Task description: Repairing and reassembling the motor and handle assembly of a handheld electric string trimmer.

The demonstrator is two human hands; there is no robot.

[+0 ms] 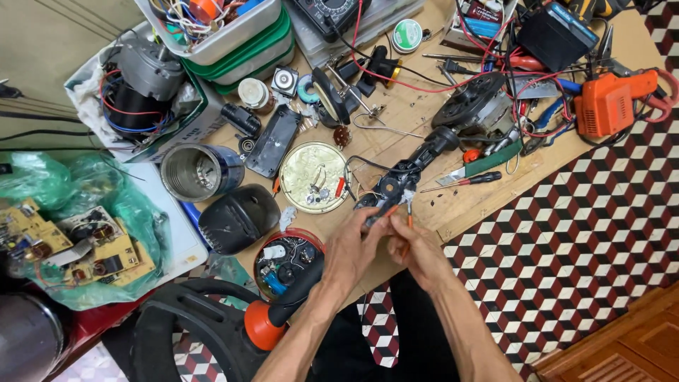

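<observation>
Black handheld device (396, 185), casing opened and wires showing, lying on the wooden board (453, 205) near its front edge. Left hand (356, 244) pinching the device's near end, fingers closed on it. Right hand (419, 249) gripping a thin orange-handled tool (409, 212), tip up against the device. Just left, round metal lid (315, 177) with small parts; behind, red-handled screwdriver (463, 182); far right, orange drill (614, 102).

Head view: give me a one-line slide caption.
Left hand and right hand meet at a small black wired device on a cluttered wooden board.
</observation>
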